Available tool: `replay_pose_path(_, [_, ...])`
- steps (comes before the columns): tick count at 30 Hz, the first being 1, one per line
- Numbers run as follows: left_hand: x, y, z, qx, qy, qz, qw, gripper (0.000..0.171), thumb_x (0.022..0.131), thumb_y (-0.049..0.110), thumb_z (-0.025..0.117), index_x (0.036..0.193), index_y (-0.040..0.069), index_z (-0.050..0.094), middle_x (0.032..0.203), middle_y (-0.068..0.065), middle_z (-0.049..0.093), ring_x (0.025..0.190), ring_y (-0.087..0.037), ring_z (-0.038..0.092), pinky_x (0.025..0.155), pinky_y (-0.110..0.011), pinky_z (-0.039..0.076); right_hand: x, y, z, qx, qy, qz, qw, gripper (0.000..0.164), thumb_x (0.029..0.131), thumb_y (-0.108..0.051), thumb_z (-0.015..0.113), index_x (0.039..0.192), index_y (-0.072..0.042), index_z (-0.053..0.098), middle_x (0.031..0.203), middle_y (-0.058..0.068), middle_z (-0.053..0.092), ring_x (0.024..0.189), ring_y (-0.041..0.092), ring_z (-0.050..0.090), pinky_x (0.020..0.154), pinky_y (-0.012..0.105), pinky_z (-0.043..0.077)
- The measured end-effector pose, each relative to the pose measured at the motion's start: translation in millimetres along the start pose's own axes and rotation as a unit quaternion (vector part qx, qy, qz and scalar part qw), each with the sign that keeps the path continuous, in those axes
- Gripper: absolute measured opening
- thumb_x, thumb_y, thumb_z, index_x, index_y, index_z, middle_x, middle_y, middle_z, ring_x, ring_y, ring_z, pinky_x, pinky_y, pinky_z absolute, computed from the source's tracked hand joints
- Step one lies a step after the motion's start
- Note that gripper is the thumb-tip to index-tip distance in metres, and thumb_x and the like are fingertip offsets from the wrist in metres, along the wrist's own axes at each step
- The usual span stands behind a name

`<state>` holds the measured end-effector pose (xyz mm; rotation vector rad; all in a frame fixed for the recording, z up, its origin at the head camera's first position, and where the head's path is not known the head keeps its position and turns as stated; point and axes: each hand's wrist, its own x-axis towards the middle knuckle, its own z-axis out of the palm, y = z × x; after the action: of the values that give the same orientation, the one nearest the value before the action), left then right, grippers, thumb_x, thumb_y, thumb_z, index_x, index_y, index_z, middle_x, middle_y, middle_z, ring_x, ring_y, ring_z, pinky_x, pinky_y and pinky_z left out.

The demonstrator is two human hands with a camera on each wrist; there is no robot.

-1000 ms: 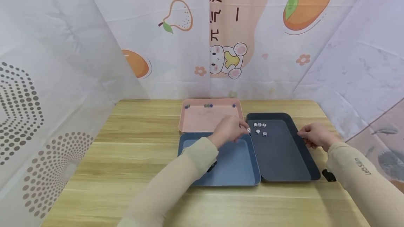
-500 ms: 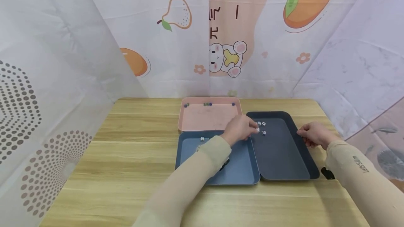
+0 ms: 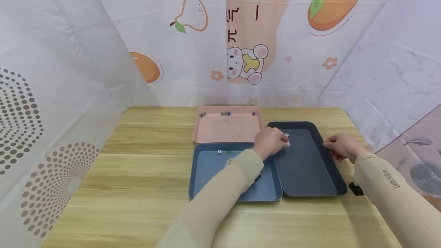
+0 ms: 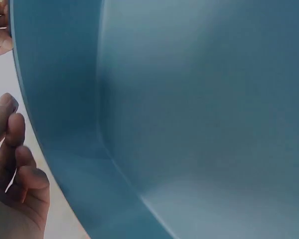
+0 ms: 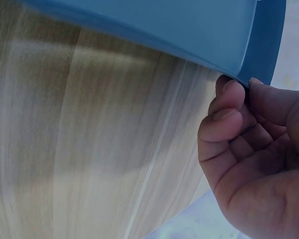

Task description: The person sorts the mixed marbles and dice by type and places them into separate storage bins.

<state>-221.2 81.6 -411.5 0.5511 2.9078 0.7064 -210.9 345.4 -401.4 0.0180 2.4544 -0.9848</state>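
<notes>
At the left part of the dark navy tray, my left hand pinches a small white die between thumb and fingertips. Another white die lies just beyond those fingers; the hand covers that corner of the tray. In the left wrist view the left hand's thumb and index finger nearly meet, and the die does not show clearly. My right hand grips the navy tray's right rim, thumb inside and curled fingers underneath, as the right wrist view shows.
A blue tray sits under the left forearm, with a white die and a green marble near its back wall. Behind it, a pink tray has several glass marbles along its back. All stand on a wooden table.
My left hand has moved right with the die, from the trays' shared edge into the navy tray. The die and green marble in the blue tray are uncovered. My right hand stays put.
</notes>
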Motion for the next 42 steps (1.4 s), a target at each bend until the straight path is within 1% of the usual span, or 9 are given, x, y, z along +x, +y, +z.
replay_pose_path(5, [4.3, -1.5, 4.5, 0.018, 0.009, -0.009, 0.9997, 0.012, 0.079, 0.04, 0.072, 0.091, 0.041, 0.073, 0.096, 0.024, 0.064, 0.088, 0.002, 0.054, 0.067, -0.021, 0.045, 3, -1, 0, 0.001, 0.003, 0.001, 1.0, 0.025, 0.099, -0.016, 0.045, 0.092, 0.006, 0.056, 0.063, 0.006, 0.05, 0.054, 0.018, 0.05, 0.049, 0.033, 0.044])
replay_pose_path(8, [6.7, -4.0, 7.9, 0.056, 0.019, 0.001, 0.9982, 0.011, 0.078, 0.043, 0.072, 0.089, 0.041, 0.073, 0.093, 0.023, 0.064, 0.088, 0.0, 0.051, 0.07, -0.019, 0.043, 2, -3, 0, 0.001, 0.004, 0.002, 1.0, 0.025, 0.098, -0.016, 0.045, 0.093, 0.006, 0.056, 0.063, 0.006, 0.05, 0.054, 0.018, 0.051, 0.048, 0.032, 0.044])
replay_pose_path(11, [8.4, -7.3, 11.5, 0.109, 0.031, 0.019, 0.9933, 0.011, 0.078, 0.047, 0.071, 0.088, 0.043, 0.073, 0.089, 0.023, 0.062, 0.087, -0.002, 0.049, 0.073, -0.02, 0.04, 1, -4, 0, -0.001, 0.003, 0.003, 1.0, 0.024, 0.098, -0.015, 0.045, 0.095, 0.007, 0.056, 0.064, 0.006, 0.05, 0.054, 0.018, 0.05, 0.049, 0.033, 0.045])
replay_pose_path(15, [8.1, -11.4, 16.0, 0.143, 0.039, 0.013, 0.9888, 0.012, 0.077, 0.051, 0.07, 0.088, 0.048, 0.071, 0.09, 0.018, 0.056, 0.094, -0.008, 0.044, 0.08, -0.027, 0.038, -1, -6, 0, -0.004, 0.002, 0.005, 1.0, 0.024, 0.099, -0.015, 0.045, 0.097, 0.007, 0.055, 0.064, 0.006, 0.05, 0.055, 0.018, 0.05, 0.049, 0.034, 0.045])
replay_pose_path(19, [6.2, -12.6, 19.6, 0.144, 0.038, -0.007, 0.9888, 0.012, 0.075, 0.052, 0.071, 0.087, 0.049, 0.071, 0.095, 0.013, 0.05, 0.102, -0.014, 0.037, 0.087, -0.031, 0.034, -1, -6, 1, -0.005, 0.002, 0.005, 1.0, 0.024, 0.099, -0.015, 0.045, 0.099, 0.007, 0.055, 0.065, 0.006, 0.05, 0.055, 0.019, 0.05, 0.05, 0.034, 0.045])
replay_pose_path(27, [8.1, -12.0, 26.0, 0.144, 0.038, -0.035, 0.9883, 0.012, 0.074, 0.052, 0.073, 0.086, 0.05, 0.071, 0.097, 0.01, 0.043, 0.097, -0.015, 0.031, 0.08, -0.03, 0.031, 0, -7, 0, -0.006, 0.001, 0.001, 1.0, 0.024, 0.098, -0.014, 0.044, 0.099, 0.007, 0.055, 0.064, 0.006, 0.05, 0.055, 0.018, 0.05, 0.049, 0.033, 0.045])
replay_pose_path(33, [7.6, -13.2, 25.9, 0.156, 0.029, -0.019, 0.9872, 0.014, 0.074, 0.053, 0.072, 0.088, 0.05, 0.07, 0.094, 0.011, 0.045, 0.094, -0.014, 0.032, 0.079, -0.03, 0.031, -1, -8, 1, -0.007, 0.003, 0.002, 1.0, 0.024, 0.098, -0.014, 0.044, 0.099, 0.007, 0.055, 0.064, 0.006, 0.05, 0.054, 0.018, 0.051, 0.049, 0.033, 0.045])
replay_pose_path(38, [6.3, -15.0, 24.9, 0.131, 0.019, -0.01, 0.9912, 0.015, 0.074, 0.052, 0.073, 0.089, 0.051, 0.069, 0.094, 0.011, 0.046, 0.094, -0.014, 0.032, 0.08, -0.03, 0.031, -2, -7, 2, -0.007, 0.005, 0.002, 1.0, 0.023, 0.098, -0.013, 0.044, 0.095, 0.007, 0.055, 0.062, 0.005, 0.049, 0.053, 0.017, 0.05, 0.048, 0.032, 0.044])
replay_pose_path(42, [3.1, -17.1, 21.0, 0.105, 0.02, 0.005, 0.9943, 0.016, 0.075, 0.051, 0.072, 0.091, 0.048, 0.07, 0.093, 0.011, 0.045, 0.09, -0.013, 0.032, 0.077, -0.029, 0.03, -3, -5, 3, -0.005, 0.004, 0.003, 1.0, 0.023, 0.098, -0.013, 0.044, 0.092, 0.006, 0.055, 0.062, 0.005, 0.049, 0.053, 0.017, 0.049, 0.048, 0.031, 0.043])
